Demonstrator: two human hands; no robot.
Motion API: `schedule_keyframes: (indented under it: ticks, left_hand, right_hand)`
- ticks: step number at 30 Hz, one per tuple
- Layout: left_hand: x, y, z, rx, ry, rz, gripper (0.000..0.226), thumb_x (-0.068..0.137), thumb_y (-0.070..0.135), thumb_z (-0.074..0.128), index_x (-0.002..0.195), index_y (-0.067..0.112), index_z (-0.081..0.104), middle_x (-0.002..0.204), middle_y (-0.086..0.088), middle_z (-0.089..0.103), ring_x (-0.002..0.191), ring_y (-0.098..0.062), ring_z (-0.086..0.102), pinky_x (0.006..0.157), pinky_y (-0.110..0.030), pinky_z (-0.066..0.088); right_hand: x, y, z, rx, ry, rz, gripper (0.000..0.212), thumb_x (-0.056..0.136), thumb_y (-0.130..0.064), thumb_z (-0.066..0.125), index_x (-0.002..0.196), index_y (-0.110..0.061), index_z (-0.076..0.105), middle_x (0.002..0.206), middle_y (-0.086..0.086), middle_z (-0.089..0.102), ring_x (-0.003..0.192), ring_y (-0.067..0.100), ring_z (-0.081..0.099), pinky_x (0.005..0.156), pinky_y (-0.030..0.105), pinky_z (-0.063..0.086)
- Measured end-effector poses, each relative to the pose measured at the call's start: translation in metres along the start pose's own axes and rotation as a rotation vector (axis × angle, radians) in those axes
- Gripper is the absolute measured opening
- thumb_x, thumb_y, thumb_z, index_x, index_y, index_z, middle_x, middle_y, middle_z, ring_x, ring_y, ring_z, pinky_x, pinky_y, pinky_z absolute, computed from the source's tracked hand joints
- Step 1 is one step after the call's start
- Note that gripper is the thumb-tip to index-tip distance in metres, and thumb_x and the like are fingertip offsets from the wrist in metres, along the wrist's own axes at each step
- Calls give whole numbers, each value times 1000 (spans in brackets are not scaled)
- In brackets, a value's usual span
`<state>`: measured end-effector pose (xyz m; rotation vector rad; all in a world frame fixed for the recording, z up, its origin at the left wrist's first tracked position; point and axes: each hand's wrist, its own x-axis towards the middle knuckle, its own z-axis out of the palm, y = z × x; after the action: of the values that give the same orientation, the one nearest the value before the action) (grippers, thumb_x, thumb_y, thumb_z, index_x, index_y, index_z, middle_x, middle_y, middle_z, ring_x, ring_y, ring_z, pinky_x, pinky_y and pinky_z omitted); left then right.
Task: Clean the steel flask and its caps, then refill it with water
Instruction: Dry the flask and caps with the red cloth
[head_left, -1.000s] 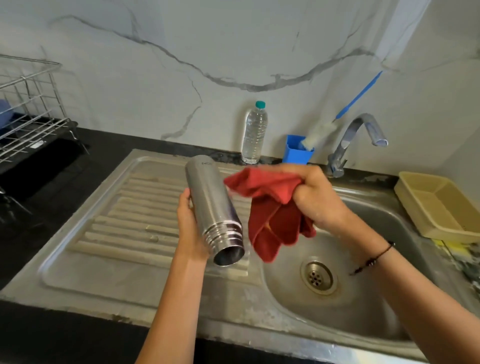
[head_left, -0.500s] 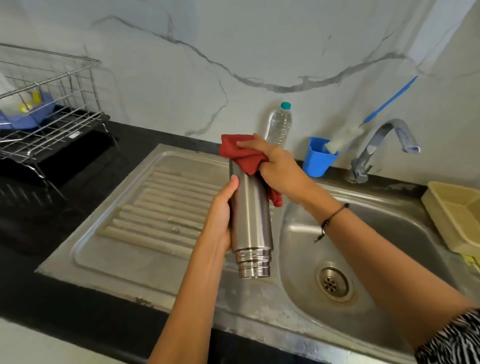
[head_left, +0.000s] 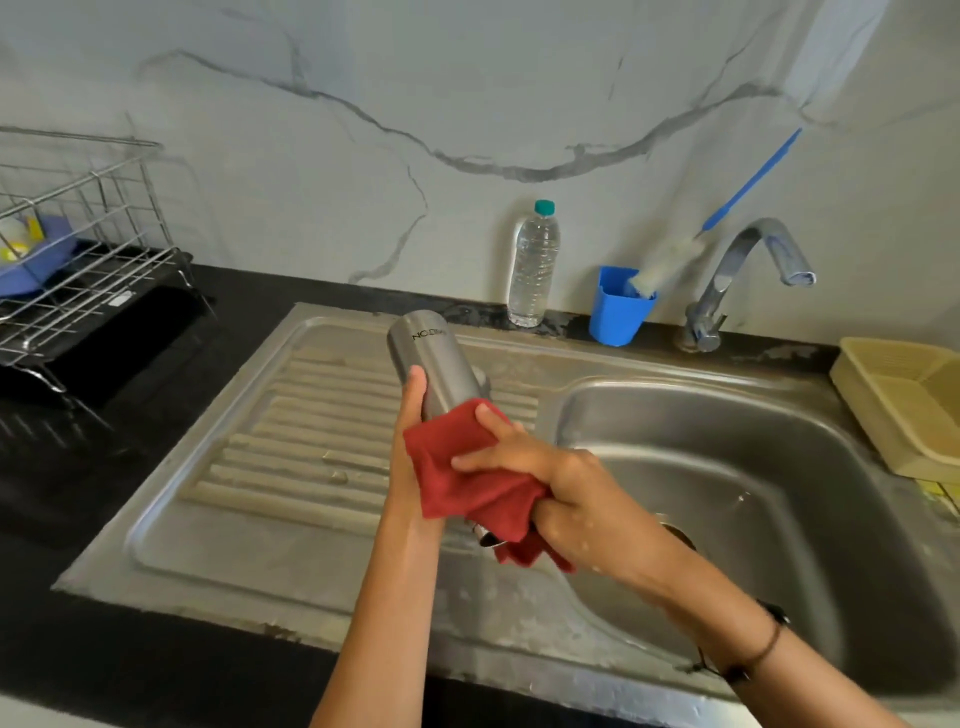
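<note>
Head view, frame centre: my left hand (head_left: 410, 457) grips the tilted flask (head_left: 436, 364), while my right hand (head_left: 566, 488) clasps the cloth (head_left: 457, 478) around its lower end.

A stainless sink (head_left: 769, 467) is set into a black bench (head_left: 156, 649), with a ribbed draining board (head_left: 291, 441) forming its left part. Behind the sink rises a pale marble-look wall (head_left: 467, 104) crossed by grey veins. A curved metal tap (head_left: 748, 270) stands at the sink's back rim. Well to the left of the sink, a wire dish rack (head_left: 78, 260) sits on the bench. Soft, even light falls across the wall above the sink.
</note>
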<state>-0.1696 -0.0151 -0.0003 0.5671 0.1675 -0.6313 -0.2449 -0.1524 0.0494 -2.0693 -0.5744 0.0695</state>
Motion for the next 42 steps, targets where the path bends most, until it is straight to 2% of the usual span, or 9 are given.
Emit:
schedule_keyframes:
  ticks: [4,8,12,20,24,29,35,37,42]
  left_hand:
    - [1,5,-3,-25,192,67,86,62,65,73,118,1,56,98,-18,64,100,-28,61,102,-45,44]
    - [1,16,4,60,370,258,49,89,46,50,111,4,60,77,-16,70,66,-28,68,63,-36,57]
    - [-7,10,10,146,227,179,88,68,66,66,126,0,57,116,-23,60,96,-31,61,85,-40,50]
    - [-6,5,23,258,148,294,47,94,44,44,104,4,65,83,-15,72,69,-23,69,61,-31,58]
    - [-8,5,12,92,165,296,57,85,56,49,109,7,67,98,-17,71,86,-30,69,81,-43,56]
    - [-5,-3,-3,-59,296,318,65,94,54,39,104,-4,67,93,-19,69,70,-26,71,57,-32,58]
    - [5,2,-7,-49,332,307,70,83,55,51,124,-2,55,102,-23,62,91,-35,63,84,-45,52]
    - [2,8,-4,-22,201,271,67,89,55,45,123,-1,56,98,-20,64,85,-32,63,79,-40,53]
    - [-14,6,0,131,11,185,76,82,63,57,127,3,53,97,-12,62,74,-21,64,65,-30,56]
  right_hand:
    - [-15,-14,-23,212,-115,125,67,60,6,35,107,-27,69,136,-9,52,129,-3,40,113,27,29]
    - [-2,-30,-53,364,112,139,46,83,17,46,97,-20,70,85,-6,74,81,6,67,76,26,54]
    - [44,-29,-72,290,339,105,36,92,6,45,101,-21,67,65,-21,67,60,-8,59,64,11,44]
    - [95,-14,-38,204,188,140,38,93,-4,48,126,-21,58,121,-4,60,110,6,56,105,32,41]
    - [71,-14,-11,135,49,114,51,89,5,47,129,-25,56,134,-25,35,124,-13,33,101,4,28]
    - [28,-12,3,151,-34,111,59,85,15,45,127,-23,58,152,-3,29,137,-8,16,114,15,17]
    - [-1,-23,-28,319,-22,155,46,85,15,50,110,-19,68,120,-4,64,115,3,54,101,20,40]
    - [4,-25,-40,439,136,191,32,87,6,53,93,-20,71,90,1,68,85,11,61,81,25,47]
    - [47,-15,-61,364,428,176,38,94,-4,48,80,-33,68,75,5,55,74,19,50,74,34,43]
